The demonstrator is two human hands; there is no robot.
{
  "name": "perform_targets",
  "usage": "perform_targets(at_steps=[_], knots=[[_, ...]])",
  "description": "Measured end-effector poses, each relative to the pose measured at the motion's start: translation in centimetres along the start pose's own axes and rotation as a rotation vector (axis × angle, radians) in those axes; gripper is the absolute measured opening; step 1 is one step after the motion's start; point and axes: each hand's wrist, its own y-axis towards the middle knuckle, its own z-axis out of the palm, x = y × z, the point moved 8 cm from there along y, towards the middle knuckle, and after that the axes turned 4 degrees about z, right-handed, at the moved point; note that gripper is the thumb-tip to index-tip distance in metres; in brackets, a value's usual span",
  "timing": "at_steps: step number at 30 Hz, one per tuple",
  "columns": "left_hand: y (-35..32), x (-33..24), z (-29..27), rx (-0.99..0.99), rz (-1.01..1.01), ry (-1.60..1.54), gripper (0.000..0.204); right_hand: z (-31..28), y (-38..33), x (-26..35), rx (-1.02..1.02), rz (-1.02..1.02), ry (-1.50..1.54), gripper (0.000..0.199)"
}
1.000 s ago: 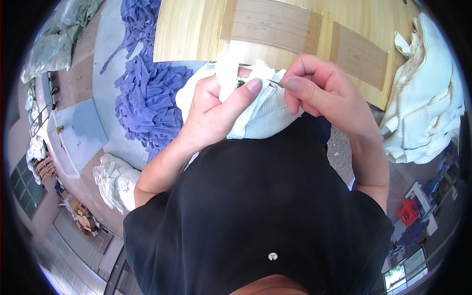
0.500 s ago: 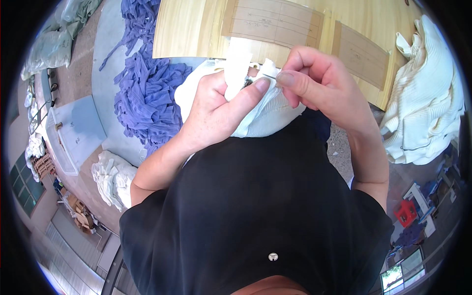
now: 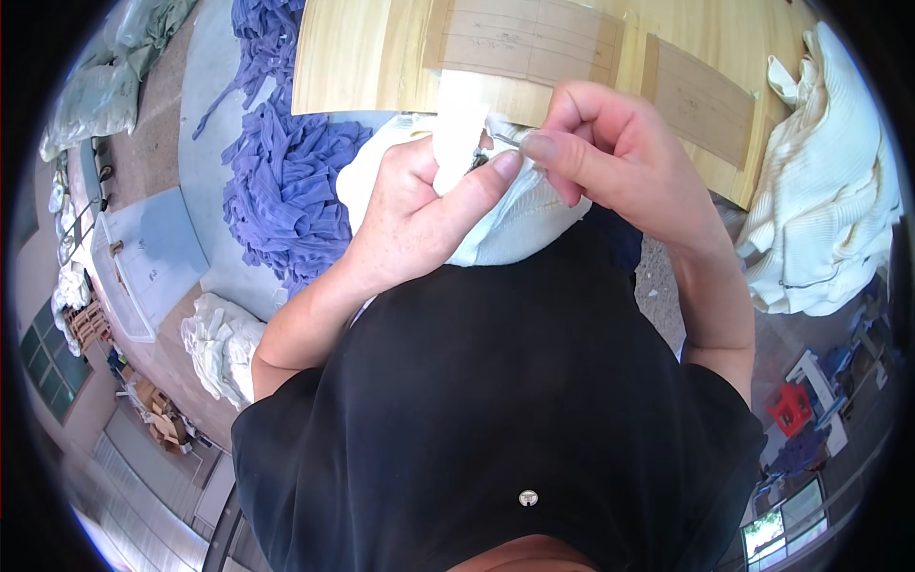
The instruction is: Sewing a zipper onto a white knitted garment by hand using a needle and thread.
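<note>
White fabric (image 3: 519, 229) lies bunched in my lap, against the near edge of the wooden table. My left hand (image 3: 419, 214) is closed on it, the thumb pressing along its upper edge, and a bright white strip (image 3: 460, 119) of it rises past the fingers. A small dark thing (image 3: 480, 159) shows by the left thumb tip, too little of it to name. In a pinch of thumb and forefinger, my right hand (image 3: 620, 167) holds a thin metal needle-like tool (image 3: 505, 140). Its tip points left at the fabric's edge, close to the left thumb; glare hides whether they touch.
Brown paper sheets (image 3: 701, 100) are taped on the wooden table (image 3: 367, 57). Purple fabric strips (image 3: 286, 195) are heaped at left. A cream ribbed garment (image 3: 820, 181) hangs over the right end. Farther out are a white cloth pile (image 3: 224, 343) and a red crate (image 3: 789, 410).
My right hand has shifted slightly left, bringing the needle-like tool closer to the white strip. A small white flap that stood by its tip no longer shows. My left hand has barely moved.
</note>
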Motion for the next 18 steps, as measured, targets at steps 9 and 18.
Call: perform_targets(at_steps=[9,18], knots=[[0.2,0.0,0.0,-0.008,-0.049,-0.008,0.016,-1.0,0.0,0.7,-0.236,-0.276,-0.009,0.033],[-0.4,0.3,-0.8,0.027,-0.122,-0.296,0.021,0.7,0.2,0.4,-0.117,-0.123,-0.154,0.021]])
